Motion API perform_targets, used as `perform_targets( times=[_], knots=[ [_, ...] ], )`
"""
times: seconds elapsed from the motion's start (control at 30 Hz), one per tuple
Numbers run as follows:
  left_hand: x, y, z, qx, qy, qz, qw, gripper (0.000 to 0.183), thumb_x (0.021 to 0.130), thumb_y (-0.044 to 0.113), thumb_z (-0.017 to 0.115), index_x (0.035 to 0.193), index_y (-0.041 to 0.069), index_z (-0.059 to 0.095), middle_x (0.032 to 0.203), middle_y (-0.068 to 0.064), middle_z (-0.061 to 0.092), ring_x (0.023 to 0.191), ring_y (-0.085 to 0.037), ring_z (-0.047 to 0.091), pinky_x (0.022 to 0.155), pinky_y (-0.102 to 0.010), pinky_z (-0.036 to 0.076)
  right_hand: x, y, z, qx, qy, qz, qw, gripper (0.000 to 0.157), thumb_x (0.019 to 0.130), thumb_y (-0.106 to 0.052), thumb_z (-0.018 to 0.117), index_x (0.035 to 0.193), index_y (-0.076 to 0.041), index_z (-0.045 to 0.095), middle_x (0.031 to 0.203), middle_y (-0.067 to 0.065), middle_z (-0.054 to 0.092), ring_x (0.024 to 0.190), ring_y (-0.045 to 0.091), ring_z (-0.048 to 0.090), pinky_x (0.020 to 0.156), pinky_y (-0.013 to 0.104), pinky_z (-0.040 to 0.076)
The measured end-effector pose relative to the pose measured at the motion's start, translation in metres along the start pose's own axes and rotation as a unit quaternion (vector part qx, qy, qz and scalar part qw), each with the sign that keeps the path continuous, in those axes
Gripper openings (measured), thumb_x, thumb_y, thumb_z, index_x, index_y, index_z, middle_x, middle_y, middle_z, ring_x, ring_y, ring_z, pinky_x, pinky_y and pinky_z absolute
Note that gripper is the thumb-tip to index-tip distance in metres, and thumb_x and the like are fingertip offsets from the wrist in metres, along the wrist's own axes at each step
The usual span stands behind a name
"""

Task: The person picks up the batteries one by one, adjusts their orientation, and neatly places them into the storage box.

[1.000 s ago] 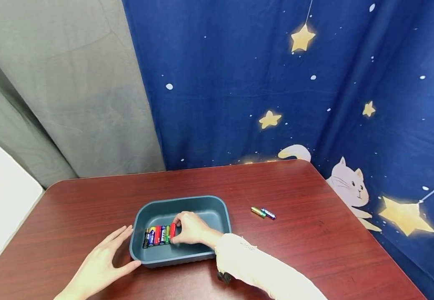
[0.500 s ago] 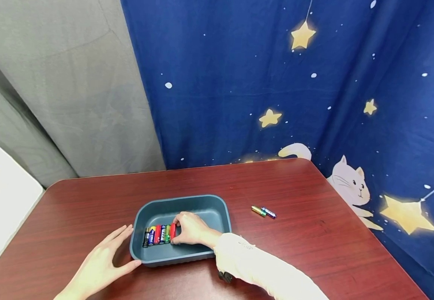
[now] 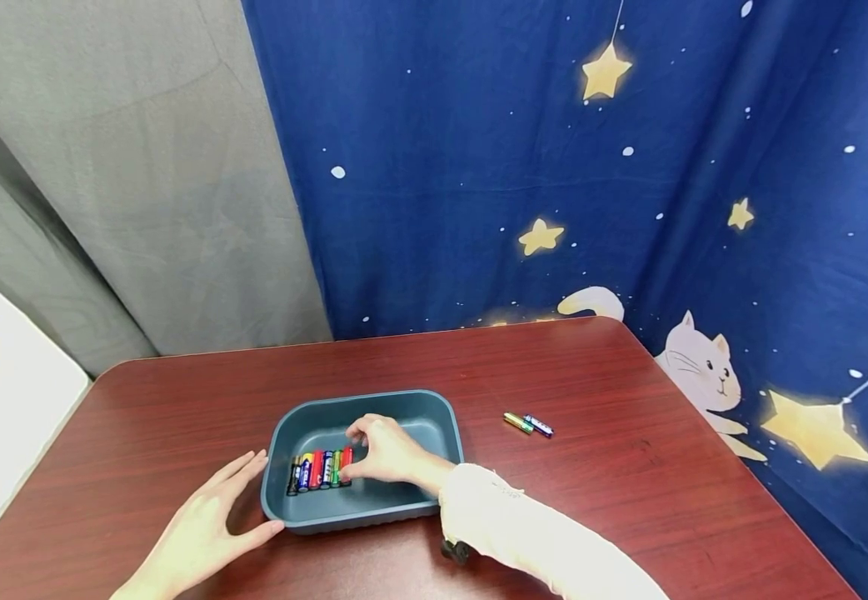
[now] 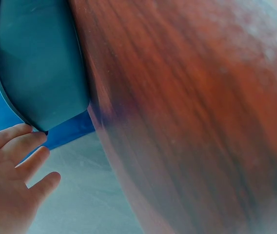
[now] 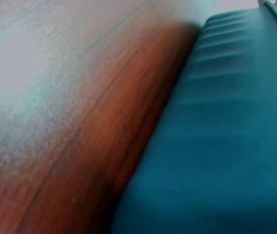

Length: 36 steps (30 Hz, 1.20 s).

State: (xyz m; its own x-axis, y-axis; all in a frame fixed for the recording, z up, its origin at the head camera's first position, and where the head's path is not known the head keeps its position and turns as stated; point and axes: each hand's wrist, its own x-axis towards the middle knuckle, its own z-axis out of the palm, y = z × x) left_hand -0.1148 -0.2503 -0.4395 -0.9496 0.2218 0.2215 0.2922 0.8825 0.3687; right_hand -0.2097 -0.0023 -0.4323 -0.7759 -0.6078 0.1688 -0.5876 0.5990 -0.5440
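My right hand was down inside the teal tray, fingers curled over the right end of the row of batteries. Thumb and fingertips sat at the red battery, the last one in the line; from the head view it looked like a pinch, though the hand covered the contact itself. The batteries lay side by side along the tray's floor, toward its left half. My left hand lay flat on the surface, fingers straight and relaxed, thumb touching the tray's near-left corner and gripping nothing. On the left wrist view those fingers sat right beside the tray's outer wall. The right wrist view gave only the tray's ribbed side against the wood. Two loose batteries rested together on the surface, well to the right of the tray.
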Motion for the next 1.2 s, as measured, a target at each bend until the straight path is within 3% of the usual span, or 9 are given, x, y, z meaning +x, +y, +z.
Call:
perform_targets(
  times=[0.2,0.37,0.53,0.67,0.97,1.2],
  knots=[
    [0.001,-0.001,0.001,0.002,0.006,0.003,1.0000,0.085,0.068,0.062,0.068,0.131,0.008,0.048,0.132,-0.015,0.048,0.120,-0.032,0.042,0.086,-0.057,0.043,-0.007,0.000,-0.018,0.059,-0.002,-0.025,0.998,0.048,0.070,-0.027,0.078,0.110,-0.006,0.062,0.102,0.005,0.062,0.089,0.010,0.056,0.075,0.013,0.045],
    [0.000,0.000,0.001,0.000,0.003,-0.002,1.0000,0.085,0.068,0.062,0.067,0.131,0.009,0.048,0.132,-0.016,0.048,0.120,-0.032,0.042,0.086,-0.058,0.043,-0.016,0.005,-0.037,0.089,0.002,-0.037,0.995,0.047,0.071,-0.027,0.078,0.111,-0.009,0.061,0.104,0.007,0.062,0.092,0.015,0.057,0.076,0.021,0.049],
    [0.001,0.000,0.000,0.000,0.004,-0.001,1.0000,0.085,0.068,0.061,0.067,0.131,0.009,0.048,0.132,-0.016,0.048,0.120,-0.033,0.042,0.086,-0.059,0.043,-0.024,0.014,-0.060,0.133,0.031,-0.057,0.989,0.045,0.070,-0.021,0.078,0.110,-0.008,0.061,0.102,0.009,0.063,0.092,0.024,0.059,0.078,0.033,0.051],
    [0.000,0.000,0.001,-0.001,0.004,0.002,1.0000,0.085,0.068,0.062,0.067,0.132,0.009,0.048,0.132,-0.015,0.048,0.120,-0.032,0.042,0.086,-0.059,0.043,-0.031,0.027,-0.080,0.143,0.063,-0.061,0.986,0.044,0.069,-0.019,0.079,0.109,-0.008,0.062,0.101,0.007,0.064,0.089,0.022,0.059,0.076,0.029,0.051],
    [-0.001,-0.001,0.001,-0.002,0.004,0.000,1.0000,0.085,0.068,0.062,0.067,0.132,0.010,0.047,0.133,-0.015,0.047,0.121,-0.032,0.041,0.086,-0.059,0.043,-0.067,0.087,-0.134,0.074,0.099,-0.028,0.992,0.044,0.068,-0.015,0.079,0.108,-0.007,0.061,0.100,0.005,0.066,0.084,0.013,0.058,0.073,0.026,0.051],
    [0.000,-0.001,0.001,-0.003,0.004,0.001,1.0000,0.085,0.068,0.061,0.067,0.133,0.010,0.047,0.133,-0.015,0.047,0.121,-0.032,0.042,0.086,-0.059,0.043,-0.109,0.139,-0.156,0.001,0.026,0.013,1.000,0.041,0.068,-0.011,0.074,0.106,-0.002,0.061,0.097,0.009,0.064,0.087,0.023,0.059,0.073,0.034,0.052]
  ],
)
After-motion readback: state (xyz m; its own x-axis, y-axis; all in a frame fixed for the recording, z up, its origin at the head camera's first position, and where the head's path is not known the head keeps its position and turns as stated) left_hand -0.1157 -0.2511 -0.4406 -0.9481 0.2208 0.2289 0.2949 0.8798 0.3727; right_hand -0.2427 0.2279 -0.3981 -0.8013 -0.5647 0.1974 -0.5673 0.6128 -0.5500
